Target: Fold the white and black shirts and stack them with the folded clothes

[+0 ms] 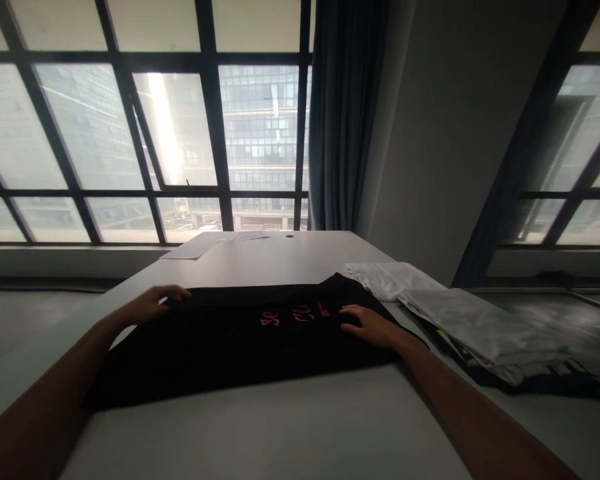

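Observation:
A black T-shirt (220, 347) with pink lettering lies spread sideways across the white table, apparently folded lengthwise. At its far left edge rests my left hand (153, 305), fingers stretched out over the cloth with a small gap beside the thumb. My right hand (373, 327) lies on the right part of the shirt, close to the lettering, palm down with its fingers apart. Both hands touch the fabric.
Right of the shirt is a pile of folded white and dark garments (485, 327), with another white cloth (383, 279) behind it. Paper sheets (193, 248) lie at the far left of the table (280, 260). Beyond stand windows and a blue curtain (337, 133).

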{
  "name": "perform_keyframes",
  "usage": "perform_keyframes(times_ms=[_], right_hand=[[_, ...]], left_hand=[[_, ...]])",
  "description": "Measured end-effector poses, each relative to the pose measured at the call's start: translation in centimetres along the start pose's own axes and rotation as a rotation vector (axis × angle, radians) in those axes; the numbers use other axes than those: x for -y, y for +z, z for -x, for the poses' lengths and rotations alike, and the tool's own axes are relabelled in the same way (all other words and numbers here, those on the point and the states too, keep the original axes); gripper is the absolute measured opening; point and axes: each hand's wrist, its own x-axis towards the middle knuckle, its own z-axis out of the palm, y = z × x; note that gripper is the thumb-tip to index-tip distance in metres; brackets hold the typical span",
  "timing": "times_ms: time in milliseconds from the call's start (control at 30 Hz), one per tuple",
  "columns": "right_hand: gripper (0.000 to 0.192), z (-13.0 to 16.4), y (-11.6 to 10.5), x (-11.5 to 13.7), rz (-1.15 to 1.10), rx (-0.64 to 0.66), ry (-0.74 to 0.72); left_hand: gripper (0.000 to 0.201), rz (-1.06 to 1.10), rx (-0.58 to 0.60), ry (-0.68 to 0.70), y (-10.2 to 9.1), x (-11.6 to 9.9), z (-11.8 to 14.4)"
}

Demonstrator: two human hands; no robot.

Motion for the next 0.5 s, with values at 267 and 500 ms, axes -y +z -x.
perform_keyframes(times_ms=[267,500], right_hand=[[0.050,0.1,-0.2,0.1,-0.005,-0.028,-0.016],[0.048,0.2,-0.5,0.6,-0.006,-0.007,0.005]], left_hand=[[0.033,-0.084,0.019,0.011,3.3,-1.3,1.5],[0.045,0.288,0.007,0.071,-1.6,-0.3,2.4]])
